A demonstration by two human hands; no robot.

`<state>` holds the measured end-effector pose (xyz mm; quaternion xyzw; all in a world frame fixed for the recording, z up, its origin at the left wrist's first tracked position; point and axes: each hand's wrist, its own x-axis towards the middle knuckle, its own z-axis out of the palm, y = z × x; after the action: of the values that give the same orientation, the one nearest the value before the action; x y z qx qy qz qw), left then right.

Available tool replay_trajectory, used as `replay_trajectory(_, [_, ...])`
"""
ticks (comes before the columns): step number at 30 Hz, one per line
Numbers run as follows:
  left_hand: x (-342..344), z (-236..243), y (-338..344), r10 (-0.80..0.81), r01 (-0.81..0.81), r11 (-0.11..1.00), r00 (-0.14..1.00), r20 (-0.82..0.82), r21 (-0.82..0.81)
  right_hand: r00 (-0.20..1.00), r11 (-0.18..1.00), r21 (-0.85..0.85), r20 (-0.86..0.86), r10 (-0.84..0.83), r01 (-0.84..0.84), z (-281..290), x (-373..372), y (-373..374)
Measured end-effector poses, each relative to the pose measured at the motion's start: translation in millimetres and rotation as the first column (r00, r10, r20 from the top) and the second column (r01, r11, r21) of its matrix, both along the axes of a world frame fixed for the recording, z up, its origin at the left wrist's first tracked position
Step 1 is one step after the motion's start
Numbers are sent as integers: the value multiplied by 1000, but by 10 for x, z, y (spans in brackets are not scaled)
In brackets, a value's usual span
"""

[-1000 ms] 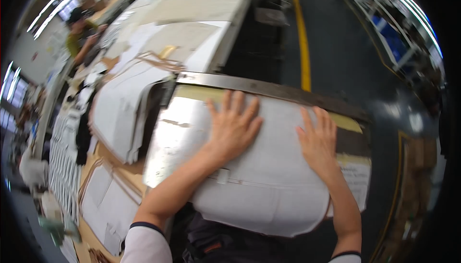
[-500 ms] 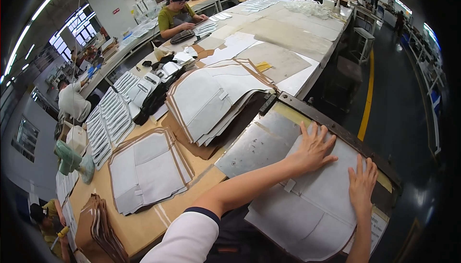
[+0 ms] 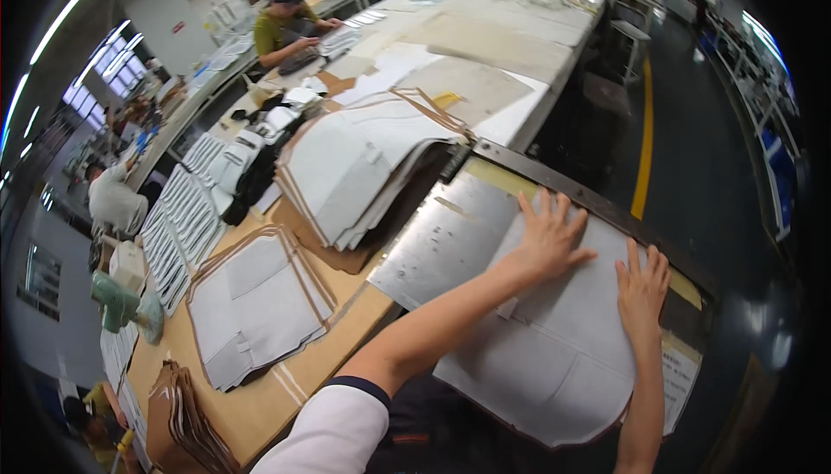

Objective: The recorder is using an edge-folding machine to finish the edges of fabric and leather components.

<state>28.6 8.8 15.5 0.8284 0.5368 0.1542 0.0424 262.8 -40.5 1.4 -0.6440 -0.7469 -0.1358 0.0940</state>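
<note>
A greyish-white panel (image 3: 554, 353), perhaps a bag part, lies across a metal machine bed (image 3: 454, 232). It has a rounded near end, a stitched cross seam and a small tab on its left side. My left hand (image 3: 551, 236) presses on its far part with the fingers spread. Along the right edge rests my right hand (image 3: 642, 288), its fingers stretched toward a dark metal bar (image 3: 597, 201). That bar runs along the far side of the bed. The panel's far edge meets the bar, and I cannot tell whether it goes under it.
Left of the bed lie two stacks of similar brown-edged panels, a tall one (image 3: 363, 171) and a lower one (image 3: 255, 301). Brown folded pieces (image 3: 186, 418) stand at the near left, by a green fan (image 3: 125, 305). A co-worker (image 3: 290, 24) sits across the long table. A walkway (image 3: 684, 154) runs on the right.
The whole view has shifted, so everything sits a little further left and up. Both hands stay flat on the panel in nearly the same places.
</note>
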Motion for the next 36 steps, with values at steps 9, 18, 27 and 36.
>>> replay_trajectory(9, [-220,-80,42,-61,57,996,997,48,72,997,997,32,-45,69,-67,67,-17,-29])
replay_trajectory(18, [-362,-99,11,-145,145,980,989,-16,136,989,994,-5,-97,109,-110,33,48,-106])
replay_trajectory(27, [-415,-39,55,-186,185,968,982,-10,169,967,976,106,-153,203,-188,45,115,-152])
replay_trajectory(36, [-392,29,22,-231,244,941,970,-81,237,977,981,104,-124,175,-162,142,70,-181])
